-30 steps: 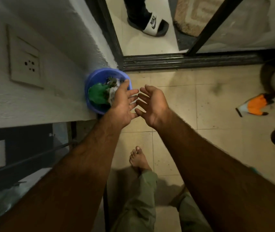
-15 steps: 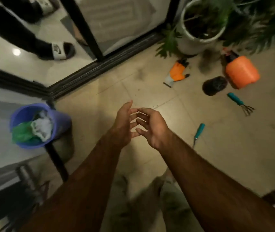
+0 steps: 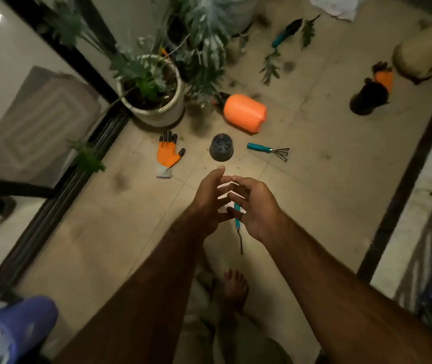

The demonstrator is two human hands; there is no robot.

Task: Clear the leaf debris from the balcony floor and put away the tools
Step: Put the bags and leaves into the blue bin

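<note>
Orange glove (image 3: 169, 153) lies just left of the upturned grey pot (image 3: 221, 151), a teal rake (image 3: 267, 149) just right of it, and loose leaves (image 3: 270, 67) well beyond it. Nearer than the pot, left hand (image 3: 208, 203) and right hand (image 3: 258, 206) hover loosely spread, holding nothing (fingertips (image 3: 219, 169) almost meeting), above a teal-handled tool (image 3: 237, 219) on the floor (image 3: 328, 179).

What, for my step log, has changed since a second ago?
Both hands moved away from the blue bucket and now hover over a teal-handled tool on the floor. Nothing was gripped or let go; left hand and right hand stay open and empty.
</note>
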